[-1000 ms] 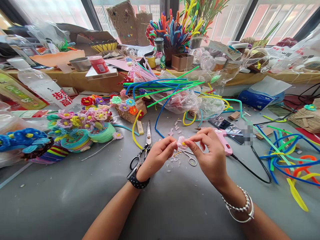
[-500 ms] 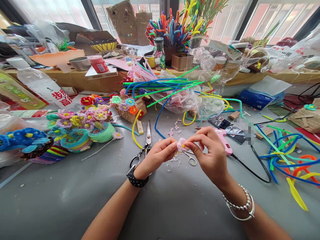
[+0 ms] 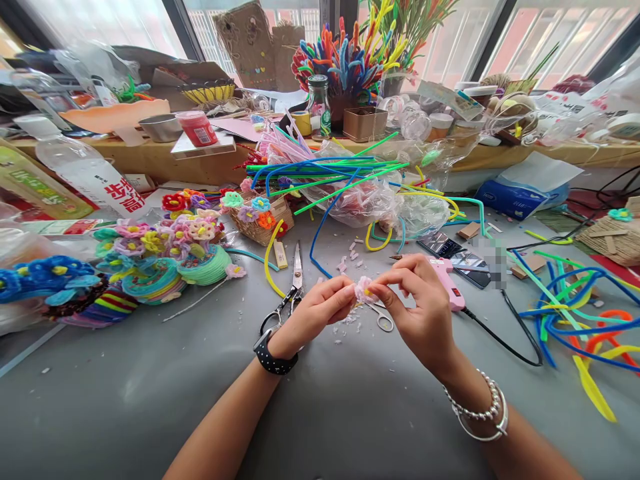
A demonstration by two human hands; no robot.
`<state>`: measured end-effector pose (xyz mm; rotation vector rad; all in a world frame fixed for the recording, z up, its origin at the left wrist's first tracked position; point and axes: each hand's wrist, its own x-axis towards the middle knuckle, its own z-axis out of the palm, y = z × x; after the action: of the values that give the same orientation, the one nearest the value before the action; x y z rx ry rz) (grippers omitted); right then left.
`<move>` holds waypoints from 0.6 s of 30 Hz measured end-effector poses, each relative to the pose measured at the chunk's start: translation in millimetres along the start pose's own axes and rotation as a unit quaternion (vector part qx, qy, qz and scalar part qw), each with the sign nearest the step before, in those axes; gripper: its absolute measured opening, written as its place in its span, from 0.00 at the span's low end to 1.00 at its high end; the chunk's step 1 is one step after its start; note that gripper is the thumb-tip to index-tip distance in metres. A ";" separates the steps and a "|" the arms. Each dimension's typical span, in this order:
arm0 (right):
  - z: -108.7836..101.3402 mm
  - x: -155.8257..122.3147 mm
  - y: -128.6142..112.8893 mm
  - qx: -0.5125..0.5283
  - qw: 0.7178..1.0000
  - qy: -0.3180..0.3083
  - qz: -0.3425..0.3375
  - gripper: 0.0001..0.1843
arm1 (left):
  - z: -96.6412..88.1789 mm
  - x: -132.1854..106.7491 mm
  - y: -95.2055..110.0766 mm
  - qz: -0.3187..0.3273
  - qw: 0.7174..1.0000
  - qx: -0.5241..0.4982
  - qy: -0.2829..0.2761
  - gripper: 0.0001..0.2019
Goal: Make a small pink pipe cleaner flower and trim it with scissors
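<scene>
Between my two hands is a small pale pink pipe cleaner flower (image 3: 363, 289) with a yellow centre. My left hand (image 3: 325, 307) pinches it from the left, fingers closed. From the right, the thumb and forefinger of my right hand (image 3: 423, 310) close on it near the yellow centre. Below the flower, pale pink clippings (image 3: 345, 328) and small scissors (image 3: 384, 321) lie on the grey table (image 3: 210, 407). Large scissors (image 3: 297, 270) with black handles lie behind my left hand. A pink glue gun (image 3: 449, 283) sits just behind my right hand, partly hidden by it.
Finished pipe cleaner flowers in round pots (image 3: 203, 263) stand at left. Loose blue, green and orange pipe cleaners (image 3: 575, 320) spread at right, near the glue gun's black cord (image 3: 495, 340). Green and blue stems (image 3: 325, 175) lie on plastic bags at the back, before a cluttered ledge.
Almost nothing differs. The flower is turned very slightly between my fingers, and both hands stay in place.
</scene>
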<state>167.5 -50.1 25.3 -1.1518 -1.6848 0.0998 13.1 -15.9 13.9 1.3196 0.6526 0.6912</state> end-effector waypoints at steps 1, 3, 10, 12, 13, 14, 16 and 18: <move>0.1 0.0 0.1 -0.001 1.000 0.000 0.000 0.02 | 0.0 -0.1 -0.3 -0.001 1.000 0.002 0.000 0.12; 0.3 0.1 0.1 -0.002 1.000 0.001 -0.001 0.02 | -0.4 -0.3 -0.8 -0.003 1.000 0.004 0.002 0.13; 0.0 -0.7 -0.5 -0.004 1.000 -0.005 0.002 0.02 | -2.2 -0.3 -0.4 -0.012 1.000 -0.001 -0.009 0.13; 0.2 -1.2 -0.5 -0.005 1.000 -0.005 0.005 0.02 | -2.1 -0.3 0.1 -0.012 1.000 0.000 -0.006 0.13; 0.3 -1.4 -0.6 -0.005 1.000 -0.005 0.006 0.02 | -1.8 -0.4 0.3 -0.010 1.000 -0.001 -0.004 0.13; 0.4 -1.5 -0.6 -0.004 1.000 -0.005 0.006 0.02 | -1.5 -0.5 0.5 -0.008 1.000 -0.002 -0.003 0.13; 0.3 -1.3 -0.9 -0.001 1.000 -0.004 0.008 0.02 | -0.8 -0.6 0.7 -0.004 1.000 -0.005 0.000 0.13; 0.1 -0.8 -1.2 0.004 1.000 -0.004 0.011 0.02 | -0.4 -0.8 0.8 -0.004 1.000 -0.006 0.002 0.13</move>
<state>166.7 -51.2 25.3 -1.1649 -1.6778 0.1254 12.2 -16.2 14.7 1.3048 0.6569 0.6908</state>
